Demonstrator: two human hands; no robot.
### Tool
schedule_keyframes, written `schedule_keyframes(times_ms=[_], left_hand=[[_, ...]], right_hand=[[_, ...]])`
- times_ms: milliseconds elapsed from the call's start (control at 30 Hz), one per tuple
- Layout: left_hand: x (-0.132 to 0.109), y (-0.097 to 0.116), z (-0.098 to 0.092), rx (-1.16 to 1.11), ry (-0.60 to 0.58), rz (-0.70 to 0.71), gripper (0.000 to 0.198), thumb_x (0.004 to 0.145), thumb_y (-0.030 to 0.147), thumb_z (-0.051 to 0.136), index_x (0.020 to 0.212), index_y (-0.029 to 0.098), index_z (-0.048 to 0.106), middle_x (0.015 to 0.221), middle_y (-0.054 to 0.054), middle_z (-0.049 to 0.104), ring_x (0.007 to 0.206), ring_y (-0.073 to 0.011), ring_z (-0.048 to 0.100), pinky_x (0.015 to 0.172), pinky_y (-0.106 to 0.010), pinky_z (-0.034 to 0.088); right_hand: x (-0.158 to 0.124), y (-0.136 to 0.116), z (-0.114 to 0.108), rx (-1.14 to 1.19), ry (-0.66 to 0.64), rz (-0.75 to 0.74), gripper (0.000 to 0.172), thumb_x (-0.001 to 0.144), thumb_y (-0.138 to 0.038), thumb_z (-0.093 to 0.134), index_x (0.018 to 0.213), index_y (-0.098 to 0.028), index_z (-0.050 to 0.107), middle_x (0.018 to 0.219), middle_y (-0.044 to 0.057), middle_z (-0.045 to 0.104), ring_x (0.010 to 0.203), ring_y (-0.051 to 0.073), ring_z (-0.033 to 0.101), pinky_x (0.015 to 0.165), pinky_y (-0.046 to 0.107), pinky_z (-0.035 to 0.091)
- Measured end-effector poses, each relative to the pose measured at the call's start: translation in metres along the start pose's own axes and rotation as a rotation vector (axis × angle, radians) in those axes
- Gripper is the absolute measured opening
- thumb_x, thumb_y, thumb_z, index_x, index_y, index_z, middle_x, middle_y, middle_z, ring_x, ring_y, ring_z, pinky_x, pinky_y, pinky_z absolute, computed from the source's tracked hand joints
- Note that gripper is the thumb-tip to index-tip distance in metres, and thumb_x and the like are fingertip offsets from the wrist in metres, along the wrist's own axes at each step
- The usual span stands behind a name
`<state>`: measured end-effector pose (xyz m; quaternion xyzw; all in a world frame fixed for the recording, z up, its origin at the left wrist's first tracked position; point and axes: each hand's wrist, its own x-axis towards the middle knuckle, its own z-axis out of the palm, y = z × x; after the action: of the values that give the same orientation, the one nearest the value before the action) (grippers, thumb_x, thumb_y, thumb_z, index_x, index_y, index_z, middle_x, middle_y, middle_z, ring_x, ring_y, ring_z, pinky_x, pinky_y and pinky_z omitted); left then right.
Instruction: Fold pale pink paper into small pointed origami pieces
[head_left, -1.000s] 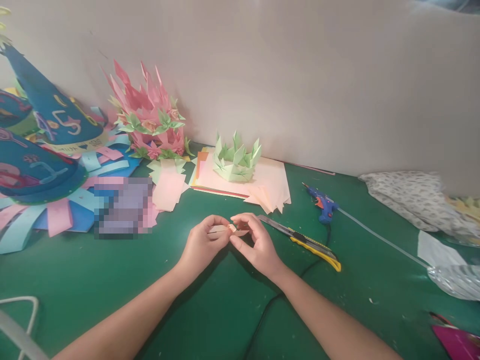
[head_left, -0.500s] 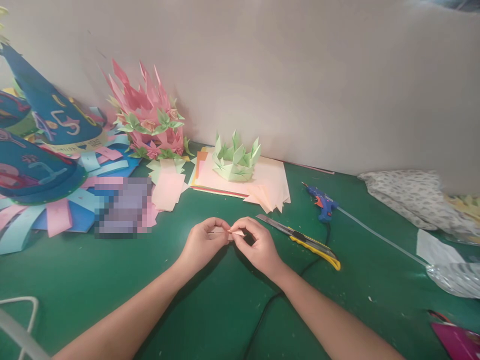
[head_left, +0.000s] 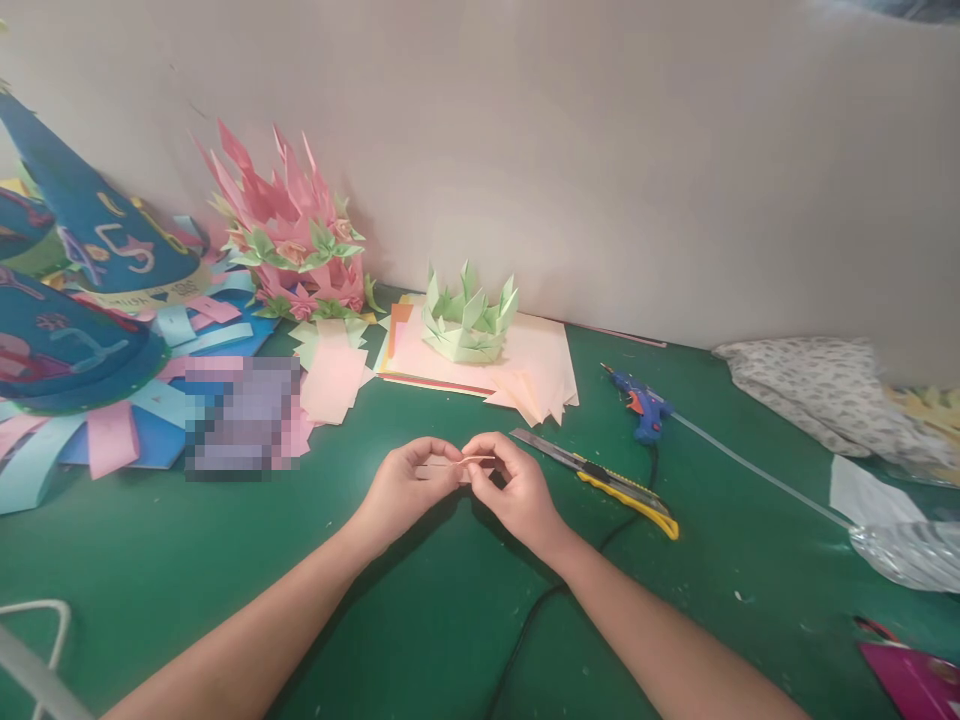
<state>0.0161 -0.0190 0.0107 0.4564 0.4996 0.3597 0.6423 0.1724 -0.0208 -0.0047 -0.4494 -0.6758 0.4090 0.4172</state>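
Observation:
Between my two hands is a small piece of pale pink paper [head_left: 436,470], pinched at its middle by fingers from both sides. My left hand [head_left: 401,490] is closed on its left part, thumb in front. My right hand [head_left: 514,490] is closed on its right part, the thumb and fingertips meeting the left fingertips. The paper looks folded, though the fingers hide much of it. Just right of my right hand lies a yellow utility knife [head_left: 600,480] with its blade out. Beyond my hands, several folded pale pink pieces [head_left: 529,392] lie by a green paper crown [head_left: 469,320].
A blue glue gun [head_left: 639,400] with a long glue stick lies at right, its black cord [head_left: 525,635] running under my right forearm. Paper sheets [head_left: 551,350] lie under the green crown. A pink paper crown [head_left: 300,230] and blue cone hats [head_left: 124,245] stand at left.
The paper's right part has turned slightly and now shows a thin upper edge across my right fingers. Both hands stay in nearly the same place, still pinching it.

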Motion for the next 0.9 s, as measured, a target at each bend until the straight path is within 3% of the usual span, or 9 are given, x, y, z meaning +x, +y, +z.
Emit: schedule_keyframes(times_ms=[467,700,900], left_hand=[[-0.001,-0.001,0.001,-0.058,0.013,0.027,0.025,0.069,0.035,0.066,0.082,0.015,0.060,0.075,-0.005,0.070,0.070,-0.0148,0.065,0.071,-0.026,0.050],[-0.003,-0.004,0.007,-0.167,0.005,0.033,0.025,0.070,0.035,0.065,0.084,0.016,0.057,0.074,-0.003,0.069,0.074,-0.0154,0.065,0.075,-0.028,0.050],[-0.007,-0.007,0.012,-0.259,0.029,0.052,0.025,0.071,0.033,0.066,0.088,0.018,0.054,0.076,0.001,0.067,0.073,-0.0125,0.064,0.072,-0.024,0.050]], right_hand=[[-0.001,-0.001,0.002,-0.044,0.023,-0.029,0.018,0.075,-0.013,0.050,0.091,-0.022,0.051,0.083,0.001,0.056,0.071,0.014,0.058,0.065,0.026,0.048],[-0.003,0.003,0.005,-0.026,0.087,-0.033,0.032,0.072,-0.011,0.052,0.101,-0.023,0.043,0.090,0.002,0.050,0.076,0.014,0.055,0.071,0.028,0.048],[-0.006,0.001,0.006,-0.058,0.086,-0.068,0.029,0.079,-0.014,0.046,0.106,-0.023,0.042,0.097,0.005,0.050,0.086,0.016,0.053,0.075,0.030,0.046]])
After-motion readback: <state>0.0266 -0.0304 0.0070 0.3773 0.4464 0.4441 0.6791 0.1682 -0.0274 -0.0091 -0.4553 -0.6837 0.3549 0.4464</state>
